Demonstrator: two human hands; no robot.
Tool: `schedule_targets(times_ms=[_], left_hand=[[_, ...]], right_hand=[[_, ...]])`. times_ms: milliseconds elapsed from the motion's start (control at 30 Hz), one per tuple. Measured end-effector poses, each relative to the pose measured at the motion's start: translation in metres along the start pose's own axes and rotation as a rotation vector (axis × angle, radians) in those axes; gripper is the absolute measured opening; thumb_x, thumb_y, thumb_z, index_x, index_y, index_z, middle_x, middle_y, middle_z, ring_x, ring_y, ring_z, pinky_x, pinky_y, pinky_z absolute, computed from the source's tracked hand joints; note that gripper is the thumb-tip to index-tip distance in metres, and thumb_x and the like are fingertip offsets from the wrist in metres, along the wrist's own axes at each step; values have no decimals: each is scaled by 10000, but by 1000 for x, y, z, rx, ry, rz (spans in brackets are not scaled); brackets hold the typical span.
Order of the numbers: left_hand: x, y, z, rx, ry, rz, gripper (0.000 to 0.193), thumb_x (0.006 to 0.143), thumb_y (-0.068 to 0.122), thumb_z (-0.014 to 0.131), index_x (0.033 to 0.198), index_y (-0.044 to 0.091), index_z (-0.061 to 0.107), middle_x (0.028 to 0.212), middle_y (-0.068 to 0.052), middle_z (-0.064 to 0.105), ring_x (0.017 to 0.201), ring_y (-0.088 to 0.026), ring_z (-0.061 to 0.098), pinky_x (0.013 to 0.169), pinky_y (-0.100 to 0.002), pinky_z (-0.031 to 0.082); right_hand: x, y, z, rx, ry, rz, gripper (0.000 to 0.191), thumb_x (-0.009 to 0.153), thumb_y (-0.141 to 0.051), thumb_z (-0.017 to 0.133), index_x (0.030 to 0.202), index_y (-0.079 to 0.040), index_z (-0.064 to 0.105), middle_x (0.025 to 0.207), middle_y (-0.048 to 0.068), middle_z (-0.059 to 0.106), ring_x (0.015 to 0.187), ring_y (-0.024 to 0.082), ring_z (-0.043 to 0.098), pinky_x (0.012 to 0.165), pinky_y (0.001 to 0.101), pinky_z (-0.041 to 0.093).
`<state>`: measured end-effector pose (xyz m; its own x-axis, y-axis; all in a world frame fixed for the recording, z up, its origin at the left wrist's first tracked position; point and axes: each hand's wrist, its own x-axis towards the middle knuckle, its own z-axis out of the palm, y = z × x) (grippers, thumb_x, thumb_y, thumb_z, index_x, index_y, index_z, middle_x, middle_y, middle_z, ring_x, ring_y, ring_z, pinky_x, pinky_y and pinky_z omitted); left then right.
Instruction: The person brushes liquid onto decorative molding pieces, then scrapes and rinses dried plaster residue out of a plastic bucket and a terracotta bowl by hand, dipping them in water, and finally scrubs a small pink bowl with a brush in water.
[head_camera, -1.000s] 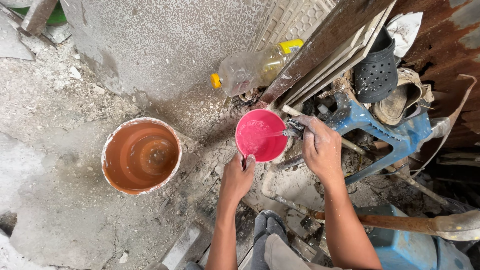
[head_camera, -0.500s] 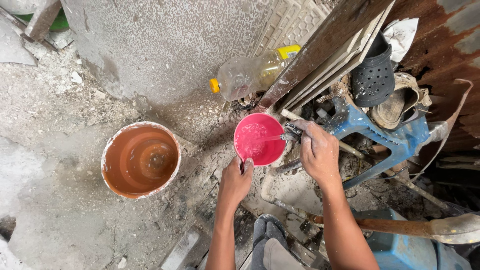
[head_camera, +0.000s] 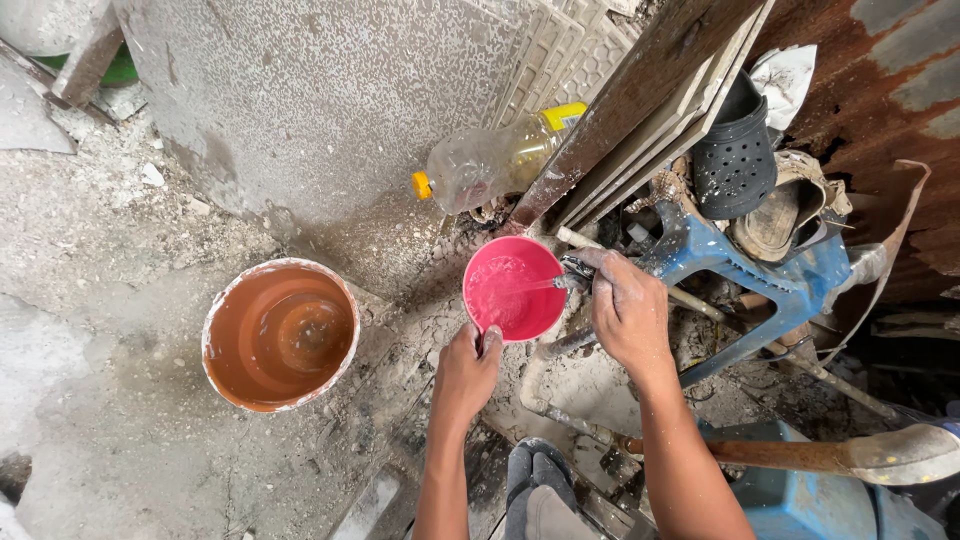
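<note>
My left hand (head_camera: 466, 377) grips the near handle of a pink plastic scoop cup (head_camera: 510, 290) and holds it level under a small tap (head_camera: 577, 275). A thin stream of water runs from the tap into the cup. My right hand (head_camera: 629, 308), dusted white, is closed over the tap's handle at the cup's right rim. A grey pipe (head_camera: 548, 352) bends down from the tap below my right wrist.
An orange bucket (head_camera: 281, 335) with muddy water stands on the dusty concrete to the left. A plastic bottle (head_camera: 492, 158) of yellow liquid lies against the grey wall. Boards, a blue stool (head_camera: 740, 270), sandals and a tool handle (head_camera: 800, 455) crowd the right.
The view has shifted slightly. Both hands stay on the cup and the tap, and water keeps running into the cup.
</note>
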<state>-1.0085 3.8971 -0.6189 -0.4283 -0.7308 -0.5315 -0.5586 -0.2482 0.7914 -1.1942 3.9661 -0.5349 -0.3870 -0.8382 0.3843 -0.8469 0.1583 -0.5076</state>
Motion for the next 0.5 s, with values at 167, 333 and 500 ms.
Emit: schedule_targets(times_ms=[167, 333, 500], left_hand=[[0, -1, 1, 13, 28, 54, 357, 969, 323, 583, 1115, 5, 655, 936, -228, 743, 858, -363, 739, 785, -488, 535], [2, 0, 2, 43, 22, 24, 399, 990, 341, 581, 1116, -31, 652, 947, -267, 740, 879, -389, 745, 812, -490, 545], [5, -3, 6, 18, -26, -54, 424, 996, 338, 537, 1239, 2, 623, 1088, -253, 734, 1025, -382, 753, 893, -498, 568]], right_hand=[[0, -1, -1, 5, 7, 14, 320, 924, 1, 497, 1144, -85, 712, 852, 178, 647, 711, 379, 640, 648, 457, 497], [2, -1, -2, 18, 0, 21, 344, 879, 8, 492, 1128, -86, 710, 846, 164, 661, 675, 355, 644, 646, 445, 508], [1, 0, -2, 22, -9, 47, 335, 897, 5, 498, 1131, -94, 717, 814, 151, 655, 648, 326, 650, 630, 442, 504]])
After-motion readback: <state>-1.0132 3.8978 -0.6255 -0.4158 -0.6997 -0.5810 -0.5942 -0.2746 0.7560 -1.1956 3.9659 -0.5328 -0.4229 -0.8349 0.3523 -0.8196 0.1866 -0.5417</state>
